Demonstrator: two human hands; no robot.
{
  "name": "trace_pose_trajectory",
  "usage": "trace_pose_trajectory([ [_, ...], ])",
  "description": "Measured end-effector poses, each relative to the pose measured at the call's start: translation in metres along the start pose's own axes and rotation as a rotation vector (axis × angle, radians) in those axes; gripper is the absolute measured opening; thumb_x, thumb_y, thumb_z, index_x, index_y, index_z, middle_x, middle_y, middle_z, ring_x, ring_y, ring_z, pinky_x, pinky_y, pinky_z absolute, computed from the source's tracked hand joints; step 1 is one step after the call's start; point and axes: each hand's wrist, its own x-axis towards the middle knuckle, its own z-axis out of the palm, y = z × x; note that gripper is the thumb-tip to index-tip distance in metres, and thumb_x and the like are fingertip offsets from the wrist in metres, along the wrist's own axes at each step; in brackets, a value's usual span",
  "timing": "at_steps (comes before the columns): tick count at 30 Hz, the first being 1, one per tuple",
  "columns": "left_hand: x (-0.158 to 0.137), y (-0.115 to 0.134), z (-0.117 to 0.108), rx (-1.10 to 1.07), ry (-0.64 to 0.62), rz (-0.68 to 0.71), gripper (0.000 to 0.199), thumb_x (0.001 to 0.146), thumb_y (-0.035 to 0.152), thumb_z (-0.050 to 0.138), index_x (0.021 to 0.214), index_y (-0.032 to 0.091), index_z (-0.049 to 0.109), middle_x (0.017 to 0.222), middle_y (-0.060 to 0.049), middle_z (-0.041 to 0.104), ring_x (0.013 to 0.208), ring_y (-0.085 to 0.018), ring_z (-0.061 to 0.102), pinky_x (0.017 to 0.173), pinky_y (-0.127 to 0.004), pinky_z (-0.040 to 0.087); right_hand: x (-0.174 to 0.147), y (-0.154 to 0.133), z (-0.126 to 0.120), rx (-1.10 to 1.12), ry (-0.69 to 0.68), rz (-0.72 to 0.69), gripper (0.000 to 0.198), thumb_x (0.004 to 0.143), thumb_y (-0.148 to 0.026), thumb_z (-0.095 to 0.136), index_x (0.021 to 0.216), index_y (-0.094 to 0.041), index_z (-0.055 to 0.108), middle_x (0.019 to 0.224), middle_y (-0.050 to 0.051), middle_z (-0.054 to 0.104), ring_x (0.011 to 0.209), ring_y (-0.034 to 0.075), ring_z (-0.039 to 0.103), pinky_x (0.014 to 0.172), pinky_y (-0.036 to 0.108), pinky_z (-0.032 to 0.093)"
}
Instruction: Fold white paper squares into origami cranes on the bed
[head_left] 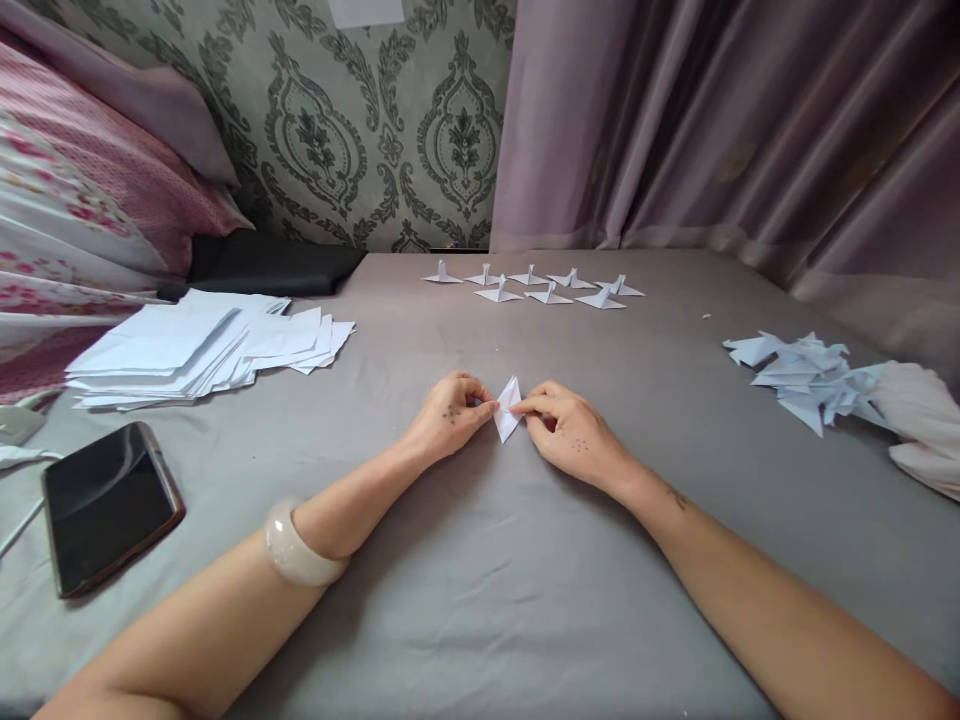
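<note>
A small folded white paper, shaped like a narrow diamond, stands between my two hands over the middle of the grey cloth. My left hand pinches its left edge between thumb and fingers. From the other side, my right hand has its fingertips closed on the right edge, the index finger lying against the paper's face. The fingers cover both side corners; the top and bottom points show. A pale bangle circles my left wrist.
Folded paper pieces stand in two rows at the back. Stacked paper sheets lie left, near a phone and a black folded item. On the right are piled paper figures beside a whitish cloth.
</note>
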Motion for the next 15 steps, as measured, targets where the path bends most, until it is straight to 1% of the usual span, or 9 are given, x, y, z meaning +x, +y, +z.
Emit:
trace_pose_trajectory([
  [2, -0.003, 0.001, -0.001, -0.106, -0.059, 0.008, 0.021, 0.078, 0.035, 0.060, 0.075, 0.015, 0.065, 0.071, -0.001, 0.059, 0.058, -0.010, 0.048, 0.053, -0.022, 0.036, 0.004, 0.000, -0.002, 0.119, 0.051, 0.088, 0.021, 0.079, -0.019, 0.052, 0.090, -0.023, 0.069, 0.096, 0.001, 0.066, 0.065, 0.010, 0.056, 0.067, 0.027, 0.045],
  [4, -0.006, 0.003, -0.002, -0.233, -0.124, -0.005, 0.025, 0.079, 0.039, 0.059, 0.081, 0.015, 0.065, 0.063, 0.000, 0.058, 0.053, -0.009, 0.045, 0.048, -0.021, 0.032, 0.007, -0.001, -0.007, 0.254, 0.094, 0.205, 0.021, 0.078, -0.026, 0.056, 0.096, -0.020, 0.065, 0.097, 0.004, 0.067, 0.062, 0.010, 0.056, 0.065, 0.028, 0.046],
  [6, -0.008, 0.005, -0.002, -0.329, -0.177, -0.010, 0.027, 0.079, 0.041, 0.060, 0.084, 0.015, 0.065, 0.063, 0.000, 0.059, 0.051, -0.009, 0.045, 0.047, -0.021, 0.032, 0.009, -0.003, -0.013, 0.381, 0.098, 0.277, 0.035, 0.077, -0.036, 0.060, 0.108, -0.019, 0.061, 0.101, 0.006, 0.066, 0.061, 0.011, 0.055, 0.061, 0.028, 0.046],
  [8, -0.009, 0.007, -0.002, -0.368, -0.204, -0.002, 0.027, 0.078, 0.041, 0.063, 0.083, 0.014, 0.065, 0.061, 0.000, 0.060, 0.050, -0.008, 0.046, 0.046, -0.021, 0.032, 0.009, -0.005, -0.016, 0.453, 0.059, 0.266, 0.047, 0.074, -0.043, 0.065, 0.114, -0.019, 0.060, 0.097, 0.005, 0.065, 0.062, 0.011, 0.054, 0.059, 0.027, 0.045],
  [9, -0.010, 0.008, -0.002, -0.376, -0.209, 0.004, 0.028, 0.077, 0.041, 0.064, 0.083, 0.014, 0.064, 0.059, 0.000, 0.059, 0.048, -0.008, 0.045, 0.046, -0.020, 0.032, 0.009, -0.006, -0.017, 0.471, 0.022, 0.245, 0.046, 0.073, -0.044, 0.067, 0.111, -0.019, 0.062, 0.091, 0.003, 0.065, 0.062, 0.011, 0.053, 0.059, 0.027, 0.044],
  [10, -0.009, 0.009, -0.002, -0.391, -0.200, 0.018, 0.027, 0.076, 0.041, 0.065, 0.083, 0.014, 0.064, 0.059, 0.001, 0.058, 0.048, -0.008, 0.045, 0.046, -0.020, 0.032, 0.008, -0.007, -0.017, 0.487, -0.019, 0.227, 0.042, 0.072, -0.045, 0.068, 0.104, -0.019, 0.066, 0.083, 0.002, 0.064, 0.061, 0.011, 0.052, 0.058, 0.027, 0.044],
  [12, -0.009, 0.010, -0.001, -0.461, -0.151, 0.066, 0.028, 0.074, 0.039, 0.069, 0.086, 0.014, 0.062, 0.065, 0.000, 0.061, 0.052, -0.008, 0.049, 0.049, -0.020, 0.036, 0.006, -0.007, -0.016, 0.547, -0.092, 0.210, 0.032, 0.072, -0.047, 0.068, 0.086, -0.018, 0.069, 0.068, 0.000, 0.061, 0.059, 0.011, 0.051, 0.056, 0.026, 0.042],
  [13, -0.008, 0.011, -0.001, -0.510, -0.117, 0.090, 0.030, 0.073, 0.037, 0.071, 0.089, 0.015, 0.061, 0.071, -0.001, 0.063, 0.057, -0.009, 0.053, 0.054, -0.021, 0.039, 0.006, -0.006, -0.016, 0.598, -0.108, 0.216, 0.030, 0.072, -0.047, 0.068, 0.079, -0.018, 0.069, 0.064, -0.001, 0.059, 0.057, 0.011, 0.050, 0.053, 0.025, 0.041],
  [15, -0.009, 0.013, -0.002, -0.604, -0.042, 0.101, 0.034, 0.073, 0.036, 0.072, 0.097, 0.015, 0.059, 0.082, -0.003, 0.065, 0.070, -0.011, 0.058, 0.065, -0.023, 0.044, 0.006, -0.006, -0.016, 0.747, -0.089, 0.260, 0.029, 0.070, -0.045, 0.072, 0.076, -0.018, 0.068, 0.061, -0.002, 0.058, 0.055, 0.010, 0.051, 0.050, 0.023, 0.039],
])
